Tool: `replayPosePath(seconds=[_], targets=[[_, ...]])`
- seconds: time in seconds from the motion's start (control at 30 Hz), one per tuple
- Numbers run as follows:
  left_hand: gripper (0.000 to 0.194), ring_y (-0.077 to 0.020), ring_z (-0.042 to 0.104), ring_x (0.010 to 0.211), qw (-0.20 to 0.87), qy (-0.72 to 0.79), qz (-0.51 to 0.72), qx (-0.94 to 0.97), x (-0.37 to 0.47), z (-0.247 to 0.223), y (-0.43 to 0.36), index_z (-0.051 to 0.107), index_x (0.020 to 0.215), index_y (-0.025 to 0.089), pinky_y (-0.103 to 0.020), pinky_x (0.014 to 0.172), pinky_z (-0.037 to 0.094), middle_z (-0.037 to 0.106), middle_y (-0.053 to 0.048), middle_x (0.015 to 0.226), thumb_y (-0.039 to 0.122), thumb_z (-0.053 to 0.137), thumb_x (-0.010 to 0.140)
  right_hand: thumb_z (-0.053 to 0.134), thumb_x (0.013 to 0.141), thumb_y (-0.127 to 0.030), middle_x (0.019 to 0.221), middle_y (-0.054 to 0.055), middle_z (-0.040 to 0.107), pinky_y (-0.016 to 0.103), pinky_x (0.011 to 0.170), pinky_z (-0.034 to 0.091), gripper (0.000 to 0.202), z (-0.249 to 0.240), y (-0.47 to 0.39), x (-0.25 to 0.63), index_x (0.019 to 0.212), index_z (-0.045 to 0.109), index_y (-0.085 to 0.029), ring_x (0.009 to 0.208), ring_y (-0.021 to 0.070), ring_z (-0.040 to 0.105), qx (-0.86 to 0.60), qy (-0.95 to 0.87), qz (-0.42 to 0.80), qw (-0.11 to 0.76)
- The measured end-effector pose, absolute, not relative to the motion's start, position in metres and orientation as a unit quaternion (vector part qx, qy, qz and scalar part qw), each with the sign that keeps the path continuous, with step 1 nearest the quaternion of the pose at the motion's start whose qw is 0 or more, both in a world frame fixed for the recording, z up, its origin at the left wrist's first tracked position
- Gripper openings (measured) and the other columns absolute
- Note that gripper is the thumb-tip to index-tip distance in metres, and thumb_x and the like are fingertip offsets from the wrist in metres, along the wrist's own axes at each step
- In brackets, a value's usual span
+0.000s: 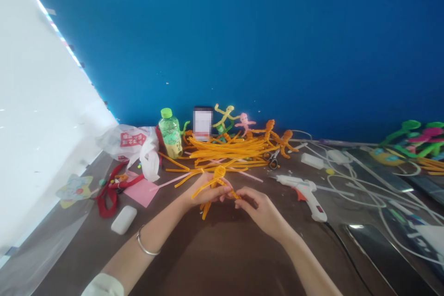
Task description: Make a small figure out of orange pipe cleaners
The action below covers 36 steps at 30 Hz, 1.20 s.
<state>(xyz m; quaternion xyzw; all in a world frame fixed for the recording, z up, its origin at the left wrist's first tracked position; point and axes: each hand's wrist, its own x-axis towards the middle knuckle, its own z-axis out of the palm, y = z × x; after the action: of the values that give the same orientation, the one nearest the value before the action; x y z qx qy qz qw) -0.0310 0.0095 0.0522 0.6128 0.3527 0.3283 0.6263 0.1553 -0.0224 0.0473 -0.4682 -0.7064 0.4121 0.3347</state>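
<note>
An orange pipe-cleaner figure (219, 172) with a round, coiled head is held above the near part of the table. My left hand (204, 189) is closed around its body, and some of its orange stems stick out below and to the left. My right hand (256, 206) pinches the end of one twisted orange limb on the figure's right. Just beyond my hands lies a heap of loose orange pipe cleaners (229, 150), with a few pale pink ones among them.
A hot glue gun (301, 189), small scissors (273, 161), phone (385, 259) and tangled white cables lie to the right. To the left are a green-capped bottle (170, 134), plastic bag (130, 141), red strap (107, 199) and white case (124, 220). Finished-looking figures (244, 122) stand against the blue wall.
</note>
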Motion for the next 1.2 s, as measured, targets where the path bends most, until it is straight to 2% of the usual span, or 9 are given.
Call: replayPosePath(seconds=[0.1, 0.23, 0.4, 0.5, 0.6, 0.73, 0.93, 1.03, 1.2], targets=[[0.030, -0.0066, 0.046, 0.044, 0.618, 0.346, 0.317, 0.630, -0.031, 0.055, 0.010, 0.064, 0.075, 0.012, -0.018, 0.043, 0.035, 0.056, 0.000, 0.054, 0.042, 0.058, 0.071, 0.055, 0.078, -0.034, 0.083, 0.004, 0.063, 0.027, 0.066, 0.047, 0.018, 0.051, -0.021, 0.156, 0.081, 0.064, -0.019, 0.072, 0.0168, 0.058, -0.438, -0.678, 0.500, 0.313], [0.032, -0.0123, 0.057, 0.057, 0.642, 0.339, 0.353, 0.590, -0.028, 0.057, 0.010, 0.063, 0.075, 0.011, -0.024, 0.057, 0.046, 0.064, -0.006, 0.067, 0.043, 0.062, 0.068, 0.056, 0.079, -0.035, 0.082, 0.006, 0.064, 0.029, 0.063, 0.049, 0.020, 0.051, -0.022, 0.156, 0.083, 0.059, -0.016, 0.068, 0.0156, 0.060, -0.404, -0.597, 0.612, 0.325], [0.032, -0.0159, 0.062, 0.061, 0.725, 0.328, 0.389, 0.464, -0.022, 0.045, 0.009, 0.060, 0.073, 0.012, -0.031, 0.067, 0.050, 0.063, -0.006, 0.066, 0.043, 0.064, 0.065, 0.057, 0.079, -0.027, 0.086, 0.005, 0.064, 0.034, 0.068, 0.051, 0.036, 0.049, -0.026, 0.154, 0.111, 0.040, -0.024, 0.076, 0.0180, 0.063, -0.344, -0.572, 0.627, 0.403], [0.030, -0.0163, 0.064, 0.065, 0.747, 0.328, 0.413, 0.404, -0.018, 0.034, 0.009, 0.060, 0.076, 0.012, -0.031, 0.069, 0.050, 0.064, -0.006, 0.071, 0.040, 0.065, 0.065, 0.055, 0.079, -0.024, 0.087, 0.004, 0.064, 0.036, 0.074, 0.051, 0.029, 0.042, -0.026, 0.154, 0.106, 0.045, -0.025, 0.079, 0.0183, 0.063, -0.362, -0.629, 0.520, 0.451], [0.032, -0.0171, 0.064, 0.067, 0.752, 0.340, 0.433, 0.362, -0.016, 0.028, 0.010, 0.060, 0.076, 0.011, -0.032, 0.071, 0.051, 0.065, -0.006, 0.070, 0.039, 0.069, 0.061, 0.051, 0.081, -0.018, 0.089, 0.005, 0.063, 0.032, 0.075, 0.051, 0.018, 0.031, -0.025, 0.155, 0.098, 0.056, -0.024, 0.083, 0.0179, 0.062, -0.401, -0.736, 0.310, 0.449], [0.035, -0.0169, 0.064, 0.068, 0.750, 0.355, 0.439, 0.344, -0.013, 0.028, 0.008, 0.061, 0.075, 0.010, -0.031, 0.072, 0.051, 0.065, -0.006, 0.068, 0.039, 0.071, 0.059, 0.046, 0.082, -0.009, 0.093, 0.007, 0.062, 0.032, 0.076, 0.049, 0.032, 0.026, -0.026, 0.160, 0.109, 0.056, -0.024, 0.086, 0.0176, 0.059, -0.354, -0.847, 0.071, 0.389], [0.035, -0.0178, 0.064, 0.067, 0.729, 0.357, 0.458, 0.362, -0.011, 0.030, 0.004, 0.062, 0.075, 0.010, -0.033, 0.072, 0.052, 0.064, -0.006, 0.067, 0.040, 0.070, 0.060, 0.049, 0.080, -0.007, 0.097, 0.011, 0.060, 0.037, 0.079, 0.046, 0.030, 0.030, -0.029, 0.164, 0.106, 0.058, -0.020, 0.094, 0.0224, 0.056, -0.353, -0.858, -0.102, 0.358], [0.033, -0.0187, 0.064, 0.071, 0.718, 0.336, 0.465, 0.395, -0.011, 0.030, 0.004, 0.063, 0.076, 0.010, -0.034, 0.074, 0.052, 0.065, -0.007, 0.069, 0.040, 0.068, 0.063, 0.048, 0.080, -0.006, 0.099, 0.010, 0.061, 0.035, 0.081, 0.046, 0.029, 0.027, -0.028, 0.159, 0.103, 0.058, -0.020, 0.095, 0.0209, 0.057, -0.354, -0.846, -0.040, 0.397], [0.032, -0.0169, 0.064, 0.067, 0.689, 0.338, 0.438, 0.468, -0.014, 0.030, 0.006, 0.063, 0.074, 0.012, -0.030, 0.070, 0.052, 0.066, -0.008, 0.071, 0.043, 0.063, 0.067, 0.055, 0.078, -0.016, 0.078, 0.005, 0.064, 0.030, 0.068, 0.049, 0.007, 0.027, -0.025, 0.150, 0.080, 0.060, -0.019, 0.072, 0.0174, 0.061, -0.466, -0.713, 0.193, 0.488]])
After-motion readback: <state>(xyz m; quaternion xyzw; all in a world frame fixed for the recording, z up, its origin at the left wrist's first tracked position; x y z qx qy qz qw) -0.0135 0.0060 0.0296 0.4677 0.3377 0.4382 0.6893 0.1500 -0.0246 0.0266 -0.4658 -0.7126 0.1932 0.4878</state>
